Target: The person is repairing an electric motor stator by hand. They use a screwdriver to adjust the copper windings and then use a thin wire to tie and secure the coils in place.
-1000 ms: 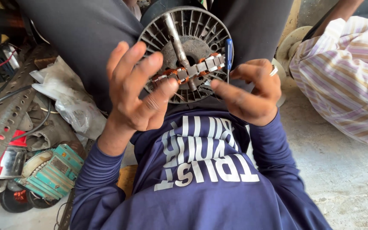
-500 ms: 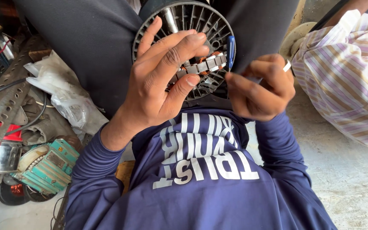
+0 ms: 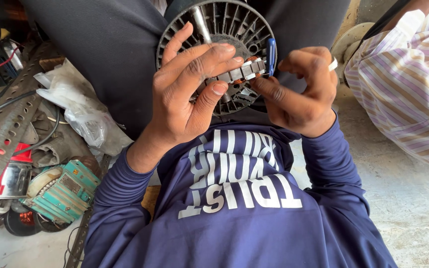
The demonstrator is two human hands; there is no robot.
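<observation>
A round slotted metal fan motor housing [image 3: 234,25] with a steel shaft [image 3: 202,22] rests in my lap between my dark trouser legs. My left hand [image 3: 187,92] lies spread over its lower left and pinches a small laminated metal piece with copper winding [image 3: 242,72] between thumb and fingers. My right hand [image 3: 301,89] grips the same piece from the right and holds a tool with a blue handle [image 3: 271,52] upright against it. A white ring or tape shows on my right hand. My blue long sleeves fill the lower view.
Left on the floor lie a perforated metal angle bar [image 3: 1,134], crumpled plastic bags [image 3: 78,114], black cables, a green wound coil block [image 3: 63,191] and a red and chrome part [image 3: 11,176]. Another person in a striped shirt [image 3: 408,84] sits at the right on bare concrete.
The view has come closer to the housing. My left hand has shifted right over the housing and now pinches the laminated piece; my right hand has raised the blue-handled tool beside it.
</observation>
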